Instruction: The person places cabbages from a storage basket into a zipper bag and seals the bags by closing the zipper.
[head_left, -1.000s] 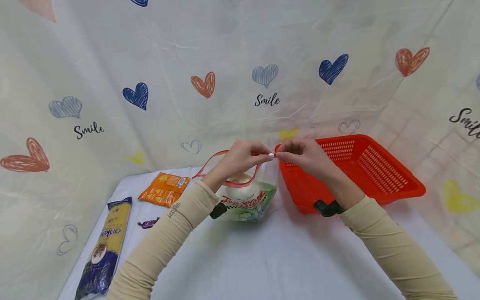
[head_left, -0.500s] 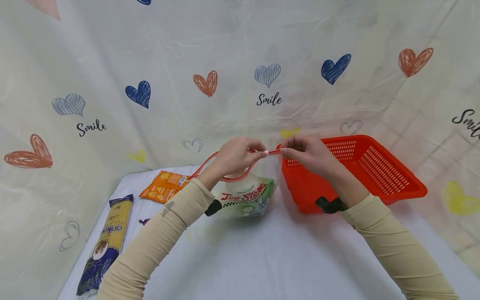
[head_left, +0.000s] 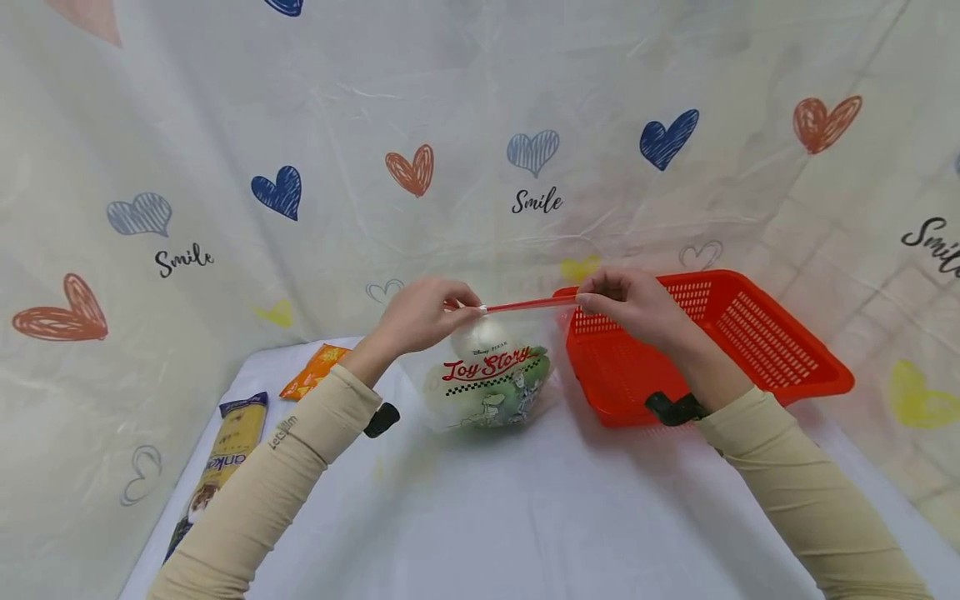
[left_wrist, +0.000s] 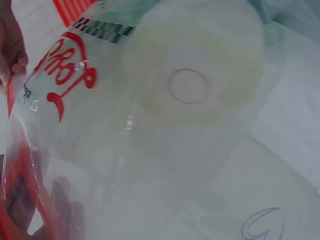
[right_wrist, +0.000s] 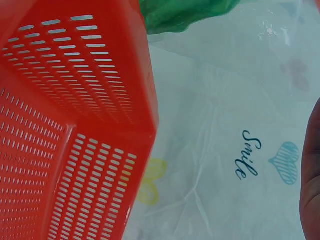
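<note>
A clear zipper bag (head_left: 487, 383) with red "Toy Story" lettering stands in the middle of the table. Its red zip strip (head_left: 532, 304) runs straight between my hands. With thumb and fingers my left hand (head_left: 423, 317) pinches the small white slider (head_left: 483, 309) on that strip. My right hand (head_left: 630, 307) pinches the right end of the zip. Inside the bag sit a pale round item (left_wrist: 195, 65) and a green package (right_wrist: 187, 15). Through the film in the left wrist view, the left fingers (left_wrist: 62, 205) show dimly.
A red perforated basket (head_left: 750, 333) stands right of the bag. On the left lie an orange snack packet (head_left: 313, 372) and a yellow-and-blue packet (head_left: 232, 442), partly covered by the left sleeve. A white curtain (head_left: 465, 100) with printed hearts hangs behind.
My left hand has slid the white slider leftward along the zip, away from the right hand. The gaping red loop of the bag's mouth is no longer visible. My right hand has shifted slightly right.
</note>
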